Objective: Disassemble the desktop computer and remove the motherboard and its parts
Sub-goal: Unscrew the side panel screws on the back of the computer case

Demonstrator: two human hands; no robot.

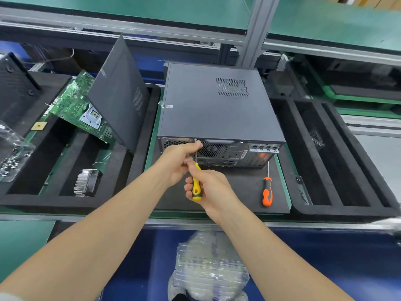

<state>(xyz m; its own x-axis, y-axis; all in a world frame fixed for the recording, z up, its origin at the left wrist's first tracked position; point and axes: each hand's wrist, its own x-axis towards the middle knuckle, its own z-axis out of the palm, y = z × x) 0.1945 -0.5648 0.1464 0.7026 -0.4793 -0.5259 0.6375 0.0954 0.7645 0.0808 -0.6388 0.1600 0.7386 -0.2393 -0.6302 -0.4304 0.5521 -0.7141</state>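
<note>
Matte grey desktop case (219,105) lies flat at twelve o'clock, perforated rear facing me. My right hand (213,191) grips the yellow screwdriver (196,187) by its handle; my left hand (176,162) pinches its thin shaft. Orange screwdriver (267,193) at three o'clock, green motherboard (79,105) beside a leaning panel (121,94) at ten

count: computer (217,105) x1, motherboard (73,103) x1, panel (119,94) x1, heatsink (85,182) x1, yellow screwdriver (196,185) x1, orange screwdriver (267,193) x1.

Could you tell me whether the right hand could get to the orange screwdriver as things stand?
Probably yes: the orange screwdriver lies on bare mat beside the right hand, though that hand grips the yellow screwdriver.
</note>
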